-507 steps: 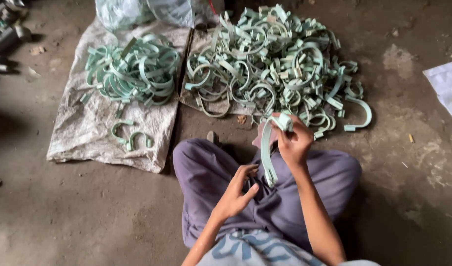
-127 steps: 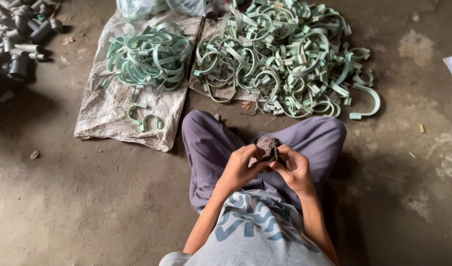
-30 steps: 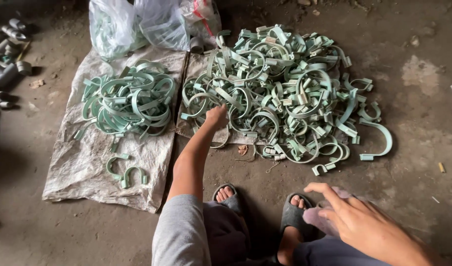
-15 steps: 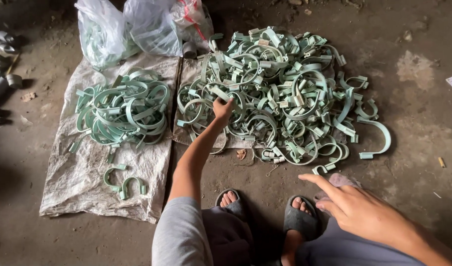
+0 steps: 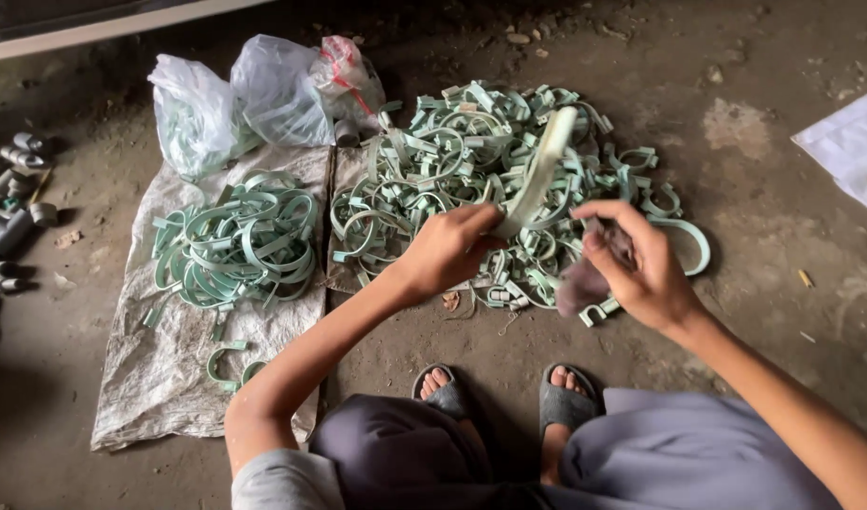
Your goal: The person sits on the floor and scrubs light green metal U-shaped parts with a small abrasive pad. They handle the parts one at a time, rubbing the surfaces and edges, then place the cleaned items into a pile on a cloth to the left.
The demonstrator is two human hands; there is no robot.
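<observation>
— Head view: what does the left hand have?
— Its grip is clenched on a pale green curved plastic strip, raised over the big pile of green clips on the floor.
— And the right hand?
— Its grip grasps a dark cloth just beside the strip. A smaller pile lies on a woven sack to the left.

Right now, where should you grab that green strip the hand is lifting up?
Grip the pale green strip near its lower end, as the left hand does, coming from below. It stands tilted over the big pile, so the lower end is free. The right hand holds a dark cloth.
</observation>
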